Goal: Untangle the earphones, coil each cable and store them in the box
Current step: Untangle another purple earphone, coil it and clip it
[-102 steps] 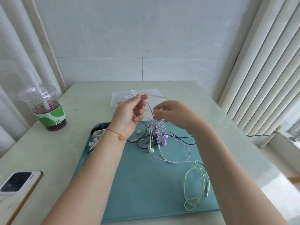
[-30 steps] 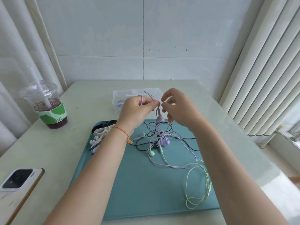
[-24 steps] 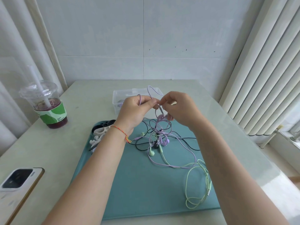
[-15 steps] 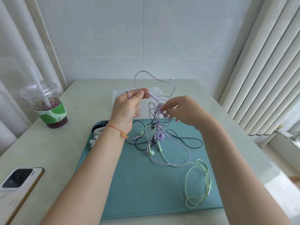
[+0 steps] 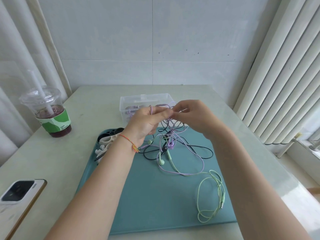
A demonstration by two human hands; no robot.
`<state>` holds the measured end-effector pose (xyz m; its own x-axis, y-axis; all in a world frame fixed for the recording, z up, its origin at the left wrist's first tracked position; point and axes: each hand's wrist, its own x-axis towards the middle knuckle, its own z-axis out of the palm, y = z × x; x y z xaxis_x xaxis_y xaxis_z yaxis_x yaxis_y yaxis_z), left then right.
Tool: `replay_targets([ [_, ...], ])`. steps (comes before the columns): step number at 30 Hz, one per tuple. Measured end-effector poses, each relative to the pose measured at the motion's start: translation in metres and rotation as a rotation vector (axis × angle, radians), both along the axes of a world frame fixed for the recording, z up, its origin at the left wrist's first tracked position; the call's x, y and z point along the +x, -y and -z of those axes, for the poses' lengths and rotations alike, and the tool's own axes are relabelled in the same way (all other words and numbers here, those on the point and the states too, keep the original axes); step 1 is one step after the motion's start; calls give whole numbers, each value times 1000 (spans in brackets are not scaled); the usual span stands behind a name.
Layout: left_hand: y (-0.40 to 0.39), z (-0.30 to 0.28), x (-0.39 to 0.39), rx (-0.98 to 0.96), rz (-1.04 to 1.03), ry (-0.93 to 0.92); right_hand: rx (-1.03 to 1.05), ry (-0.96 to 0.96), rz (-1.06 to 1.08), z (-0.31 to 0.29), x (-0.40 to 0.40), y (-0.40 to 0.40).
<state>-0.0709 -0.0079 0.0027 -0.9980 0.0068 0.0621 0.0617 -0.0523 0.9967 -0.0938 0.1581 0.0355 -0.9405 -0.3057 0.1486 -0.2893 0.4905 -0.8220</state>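
Observation:
A tangle of purple, black and green earphone cables (image 5: 170, 144) lies on the teal mat (image 5: 155, 196), partly lifted. My left hand (image 5: 147, 122) and my right hand (image 5: 192, 115) meet fingertip to fingertip above the tangle, both pinching the purple cable (image 5: 201, 163). That cable is wound round my left fingers and trails down onto the mat. The green cable (image 5: 210, 196) loops loosely at the mat's right front, its plug near the edge. The clear plastic box (image 5: 145, 99) stands just behind my hands, with something purple inside.
A lidded drink cup with a straw (image 5: 50, 116) stands at the left. A phone (image 5: 19, 198) lies at the front left table edge. White cable holders (image 5: 107, 144) sit at the mat's left corner. Vertical blinds (image 5: 280, 70) hang to the right.
The raised purple loop has come down. My hands, apart half a second ago, have come together again above the tangle, and my left hand has dropped slightly.

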Motion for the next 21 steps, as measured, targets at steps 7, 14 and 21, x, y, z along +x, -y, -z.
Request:
replay_targets([
  [7,6,5,-8,-62,-221,102,-130,-15,75,-2,-4,-2],
  [14,3,6,-12,-40,-255,238,-242,-99,124,-6,-2,2],
  [21,1,-1,-5,-94,-281,27,-352,-69,37,-10,0,-2],
])
